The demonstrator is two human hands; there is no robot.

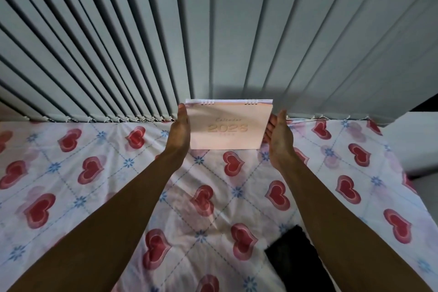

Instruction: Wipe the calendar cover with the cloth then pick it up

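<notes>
Calendar [228,125], pale pink with twin wire bindings along its top edge, is held upright between both hands at the far side of the bed, its cover facing the camera and reading "Calendar 2023"; a smaller line of print beneath the year is too faint to read. The left hand [179,129] presses flat against the calendar's left edge, thumb up along the side, and the right hand [278,135] cups the right edge with its fingers curled behind, so each grip is closed on the calendar. Whether the bottom edge touches the bed or hangs just above it cannot be told. Under it lies the bed sheet [94,173], white with red hearts, blue flowers and dashed diagonal lines. Close behind the calendar hang grey vertical blinds [142,42], their weighted bottoms linked by a cord just above the sheet. A black cloth [294,258] lies on the sheet near the camera, well apart from the calendar, partly covered by the right forearm and cut off by the lower frame edge.
</notes>
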